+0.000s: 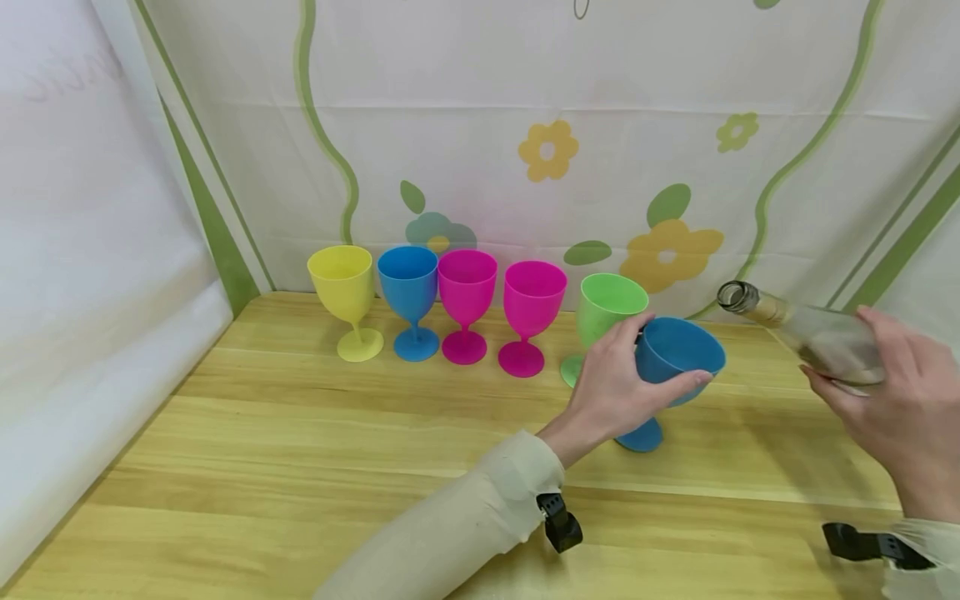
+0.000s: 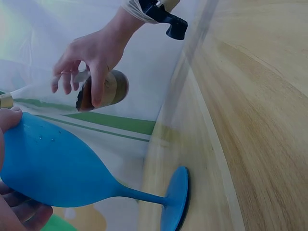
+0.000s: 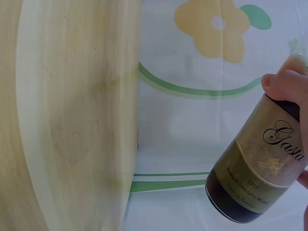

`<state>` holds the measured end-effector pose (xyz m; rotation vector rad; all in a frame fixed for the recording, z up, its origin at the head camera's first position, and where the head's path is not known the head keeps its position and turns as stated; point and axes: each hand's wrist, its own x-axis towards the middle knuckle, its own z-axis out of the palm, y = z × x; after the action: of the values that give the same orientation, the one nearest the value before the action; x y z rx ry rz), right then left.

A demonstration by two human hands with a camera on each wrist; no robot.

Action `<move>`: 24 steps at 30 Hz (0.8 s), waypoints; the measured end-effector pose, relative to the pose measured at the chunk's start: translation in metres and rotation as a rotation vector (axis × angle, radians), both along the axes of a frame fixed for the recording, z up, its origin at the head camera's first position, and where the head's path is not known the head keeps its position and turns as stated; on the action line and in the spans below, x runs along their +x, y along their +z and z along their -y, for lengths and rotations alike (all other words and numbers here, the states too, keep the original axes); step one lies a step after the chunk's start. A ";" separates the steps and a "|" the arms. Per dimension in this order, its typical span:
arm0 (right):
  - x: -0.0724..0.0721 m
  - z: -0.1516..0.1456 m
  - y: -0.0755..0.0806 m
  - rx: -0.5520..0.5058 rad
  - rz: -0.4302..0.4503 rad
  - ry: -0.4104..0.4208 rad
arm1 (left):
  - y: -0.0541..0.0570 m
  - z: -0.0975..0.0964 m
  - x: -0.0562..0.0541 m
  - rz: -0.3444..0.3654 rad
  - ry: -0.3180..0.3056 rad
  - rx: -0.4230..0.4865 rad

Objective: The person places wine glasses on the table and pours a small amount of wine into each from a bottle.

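My left hand (image 1: 618, 379) grips the bowl of a blue plastic goblet (image 1: 681, 350), fingers on its far side and thumb at the near rim. The goblet leans a little to the right. Its foot (image 2: 175, 197) is at the tabletop, and whether it touches cannot be told. Drops of liquid dot the bowl's outside in the left wrist view. In my right hand (image 1: 911, 400) is a glass wine bottle (image 1: 832, 342), held tilted above the table. The bottle's mouth points left, just beyond the goblet's rim. Its paper label (image 3: 262, 159) shows in the right wrist view.
Along the table's back stand a yellow goblet (image 1: 341, 283), another blue goblet (image 1: 408, 287), two pink goblets (image 1: 467, 287) (image 1: 534, 300) and a green goblet (image 1: 600, 312), the last close behind my left hand. A flowered curtain (image 1: 465, 167) hangs behind the wooden table (image 1: 300, 450).
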<state>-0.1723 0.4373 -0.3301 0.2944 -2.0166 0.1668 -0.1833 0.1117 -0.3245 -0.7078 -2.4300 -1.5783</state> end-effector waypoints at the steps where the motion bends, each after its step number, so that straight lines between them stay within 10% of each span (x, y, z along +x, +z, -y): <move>1: 0.000 -0.001 0.000 -0.001 -0.005 0.009 | 0.000 0.000 0.000 -0.005 -0.002 -0.004; 24: 0.000 -0.011 0.004 0.109 -0.097 0.120 | -0.009 0.006 0.002 0.026 -0.004 0.055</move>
<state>-0.1727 0.4484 -0.3257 0.4847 -1.9161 0.1153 -0.1817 0.1059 -0.3339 -0.6868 -2.3946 -1.6591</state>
